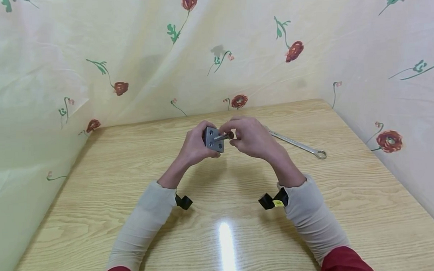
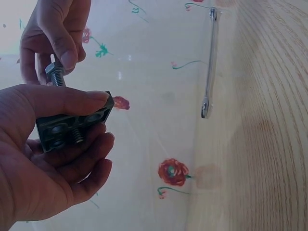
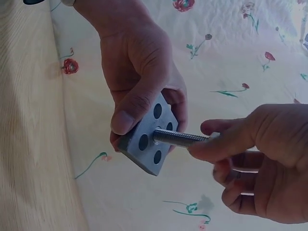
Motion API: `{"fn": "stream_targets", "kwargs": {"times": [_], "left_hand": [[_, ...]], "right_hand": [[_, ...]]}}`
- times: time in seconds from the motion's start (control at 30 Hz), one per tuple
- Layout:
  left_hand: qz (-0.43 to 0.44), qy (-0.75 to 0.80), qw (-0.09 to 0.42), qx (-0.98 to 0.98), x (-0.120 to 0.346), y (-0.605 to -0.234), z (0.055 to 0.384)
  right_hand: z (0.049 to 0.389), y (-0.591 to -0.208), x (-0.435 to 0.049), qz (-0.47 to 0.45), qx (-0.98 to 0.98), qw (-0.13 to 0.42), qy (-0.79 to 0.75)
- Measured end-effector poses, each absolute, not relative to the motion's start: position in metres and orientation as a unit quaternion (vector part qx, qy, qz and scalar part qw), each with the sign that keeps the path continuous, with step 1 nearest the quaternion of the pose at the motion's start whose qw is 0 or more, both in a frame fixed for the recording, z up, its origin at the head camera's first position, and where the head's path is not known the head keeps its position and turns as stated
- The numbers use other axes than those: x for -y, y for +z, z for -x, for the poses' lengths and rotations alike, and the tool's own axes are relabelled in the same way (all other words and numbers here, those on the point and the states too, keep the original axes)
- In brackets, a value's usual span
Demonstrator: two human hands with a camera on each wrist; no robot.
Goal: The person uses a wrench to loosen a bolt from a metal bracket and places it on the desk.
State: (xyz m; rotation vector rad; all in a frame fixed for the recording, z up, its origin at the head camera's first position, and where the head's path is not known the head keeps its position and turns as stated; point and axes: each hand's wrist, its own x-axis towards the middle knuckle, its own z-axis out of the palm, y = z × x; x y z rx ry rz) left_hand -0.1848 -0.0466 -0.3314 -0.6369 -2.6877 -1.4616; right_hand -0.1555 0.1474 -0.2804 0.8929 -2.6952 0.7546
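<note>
My left hand (image 1: pixel 197 143) grips a square grey metal block (image 3: pixel 150 139) by its edges, thumb on one side and fingers on the other. Several round holes show in its flat face. A threaded hex bolt (image 3: pixel 180 138) stands in the middle hole, and its tip pokes out on the back side in the left wrist view. The thumb and index finger of my right hand (image 1: pixel 251 137) pinch the bolt at its head, which the fingers partly hide in the right wrist view. Much of the shank stands out between block and head. Both hands are raised over the table.
A silver combination wrench (image 1: pixel 298 144) lies on the wooden table (image 1: pixel 132 170) to the right, partly behind my right hand. Flower-printed cloth (image 1: pixel 147 82) hangs along the back and both sides. Black camera mounts (image 1: pixel 266 200) sit at both wrists.
</note>
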Motion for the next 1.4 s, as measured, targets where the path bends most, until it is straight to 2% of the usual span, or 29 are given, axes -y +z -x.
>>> {"fn": "stream_targets", "kwargs": {"times": [0.13, 0.37, 0.77, 1.4], "left_hand": [[0.209, -0.463, 0.012, 0.861, 0.0462, -0.3319, 0.1847], [0.206, -0.462, 0.006, 0.863, 0.0454, -0.3315, 0.1842], [0.201, -0.463, 0.010, 0.863, 0.0447, -0.3314, 0.1840], [0.200, -0.465, 0.007, 0.863, 0.0466, -0.3301, 0.1847]], "right_hand": [[0.1570, -0.2793, -0.1512, -0.287, 0.917, 0.067, 0.270], [0.1597, -0.2769, -0.1565, -0.201, 0.937, 0.020, 0.284], [0.1593, -0.2792, -0.1538, -0.157, 0.954, -0.020, 0.254], [0.1575, -0.2772, -0.1508, -0.252, 0.924, 0.062, 0.280]]}}
